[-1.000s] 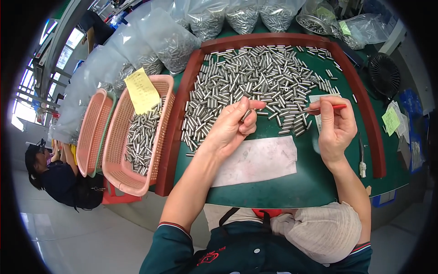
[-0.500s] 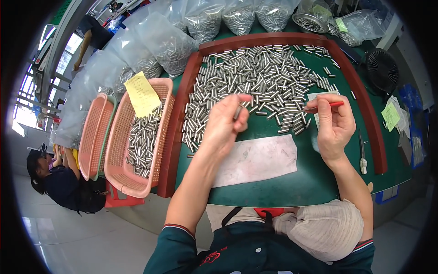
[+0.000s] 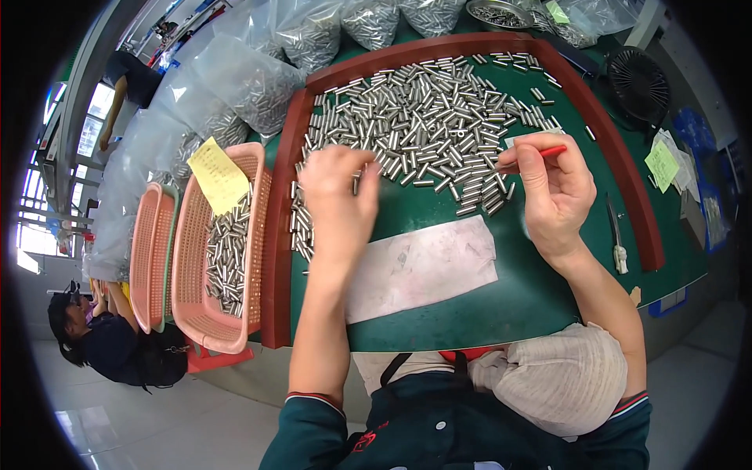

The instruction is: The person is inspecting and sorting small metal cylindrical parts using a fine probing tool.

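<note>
My left hand [image 3: 335,196], slightly blurred, is closed over the left side of a spread of short steel pins [image 3: 439,117]. A steel pin [image 3: 357,182] shows between its thumb and fingers. Closer to the right side, my right hand [image 3: 554,192] pinches a slim red-handled tool [image 3: 553,150]; its working end is mostly hidden by the fingers. Below the hands, a stained whitish cloth [image 3: 427,266] lies on the green tabletop [image 3: 446,325]. A dark red raised frame [image 3: 276,274] borders the pins on the left, far and right sides.
Left of the frame stands a pink plastic basket [image 3: 188,290] holding pins and a yellow note [image 3: 218,176]. Another pink basket [image 3: 147,258] is beside it. Clear bags of pins [image 3: 251,82] line the back. Tweezers [image 3: 617,239] and a black fan [image 3: 638,86] are at right. Another person [image 3: 110,337] sits far left.
My left hand has moved left, toward the frame's left side, still with a pin. The right hand keeps the red-handled tool. The whole view has shifted a little.
</note>
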A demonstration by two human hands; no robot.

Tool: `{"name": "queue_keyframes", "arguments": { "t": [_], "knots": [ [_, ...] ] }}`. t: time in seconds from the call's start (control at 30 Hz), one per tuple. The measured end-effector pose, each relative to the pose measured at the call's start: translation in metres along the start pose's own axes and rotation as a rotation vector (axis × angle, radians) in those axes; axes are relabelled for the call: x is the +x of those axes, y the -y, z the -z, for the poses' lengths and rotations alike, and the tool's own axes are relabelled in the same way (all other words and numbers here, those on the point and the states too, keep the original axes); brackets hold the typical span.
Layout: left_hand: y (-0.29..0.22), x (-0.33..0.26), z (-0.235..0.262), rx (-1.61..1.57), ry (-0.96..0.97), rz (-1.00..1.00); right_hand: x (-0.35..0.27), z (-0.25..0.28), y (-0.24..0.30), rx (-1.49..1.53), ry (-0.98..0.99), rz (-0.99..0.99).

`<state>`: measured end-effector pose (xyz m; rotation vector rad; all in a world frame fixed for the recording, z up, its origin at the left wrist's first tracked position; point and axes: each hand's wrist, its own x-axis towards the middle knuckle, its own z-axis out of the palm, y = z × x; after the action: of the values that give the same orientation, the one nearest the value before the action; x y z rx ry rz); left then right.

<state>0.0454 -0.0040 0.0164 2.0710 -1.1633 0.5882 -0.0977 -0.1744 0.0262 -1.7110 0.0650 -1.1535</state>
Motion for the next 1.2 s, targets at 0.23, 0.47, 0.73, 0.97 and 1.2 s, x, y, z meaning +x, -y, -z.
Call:
{"name": "queue_keyframes", "arguments": {
  "t": [0.23,0.47,0.73,0.97,1.2],
  "knots": [
    [-0.022,-0.012,-0.026,-0.05,0.233,-0.05,-0.001,-0.003,0.003,-0.005,-0.004,-0.001],
    [-0.025,-0.013,-0.027,0.027,0.247,-0.017,0.0,-0.005,0.005,-0.006,-0.005,0.046],
    [-0.025,-0.015,-0.002,-1.206,0.368,0.939,-0.004,-0.003,0.009,-0.006,0.034,0.264],
    [-0.023,-0.019,-0.005,-1.334,0.472,1.016,-0.004,-0.01,0.008,-0.1,0.133,0.552],
    [-0.024,-0.018,-0.004,-1.356,0.5,1.092,-0.004,-0.008,0.011,-0.136,0.154,0.531]
  ]
}}
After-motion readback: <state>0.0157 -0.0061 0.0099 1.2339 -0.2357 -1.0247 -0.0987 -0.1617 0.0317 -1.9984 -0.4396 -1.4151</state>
